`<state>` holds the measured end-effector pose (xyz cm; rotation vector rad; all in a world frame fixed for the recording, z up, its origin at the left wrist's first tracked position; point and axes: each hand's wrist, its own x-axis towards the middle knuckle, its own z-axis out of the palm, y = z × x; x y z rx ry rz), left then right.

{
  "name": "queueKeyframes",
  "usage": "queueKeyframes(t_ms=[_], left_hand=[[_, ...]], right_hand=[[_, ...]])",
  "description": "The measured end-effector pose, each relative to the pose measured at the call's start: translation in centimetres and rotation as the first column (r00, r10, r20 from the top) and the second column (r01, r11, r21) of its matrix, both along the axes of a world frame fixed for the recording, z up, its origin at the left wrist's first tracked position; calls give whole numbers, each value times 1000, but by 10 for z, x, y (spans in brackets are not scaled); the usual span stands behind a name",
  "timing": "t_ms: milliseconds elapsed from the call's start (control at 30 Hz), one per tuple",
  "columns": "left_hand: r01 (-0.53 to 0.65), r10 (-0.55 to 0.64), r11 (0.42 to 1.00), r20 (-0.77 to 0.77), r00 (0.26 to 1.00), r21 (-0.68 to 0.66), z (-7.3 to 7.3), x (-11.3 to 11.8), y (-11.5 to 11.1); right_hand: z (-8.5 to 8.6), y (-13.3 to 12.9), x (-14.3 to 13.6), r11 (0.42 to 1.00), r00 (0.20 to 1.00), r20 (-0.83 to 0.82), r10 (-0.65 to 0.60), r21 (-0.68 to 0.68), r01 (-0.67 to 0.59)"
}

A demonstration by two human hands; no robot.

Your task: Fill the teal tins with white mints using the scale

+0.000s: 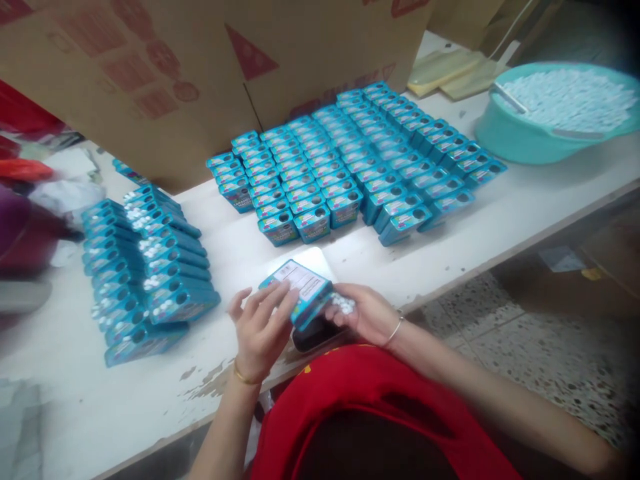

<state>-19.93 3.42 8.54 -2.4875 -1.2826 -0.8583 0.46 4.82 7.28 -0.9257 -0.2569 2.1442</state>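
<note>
My left hand holds a blue box tilted, its fingers lying across the face with a white printed label; the thumb is hidden. At the box's lower right end, my right hand is cupped around several small white pellets, its fingers partly behind the box. Under the box sits a white kitchen scale with a dark front, mostly covered by the box and hands.
Many blue boxes with round holes stand in rows at the back. Left are two more rows, with white pellets on top. A turquoise tub of white pieces stands right. A large cardboard carton stands behind; the table edge is near.
</note>
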Motion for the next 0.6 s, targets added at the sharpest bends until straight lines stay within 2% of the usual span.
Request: queueKeyframes(t_ms=[100, 233, 367, 600], left_hand=[[9, -8, 999, -14, 1000, 42, 5, 0, -2], [-6, 6, 1000, -25, 1000, -24, -8, -3, 1], [-34, 38, 997, 52, 998, -74, -21, -5, 3], [-18, 62, 978, 208, 976, -206, -28, 4, 4]], right_hand=[[2, -1, -1, 1000, 1000, -18, 3, -4, -3], [1, 1, -3, 999, 1000, -3, 23, -44, -23], [2, 1, -1, 998, 999, 5, 31, -45, -31], [15, -2, 7, 999, 991, 131, 0, 34, -5]])
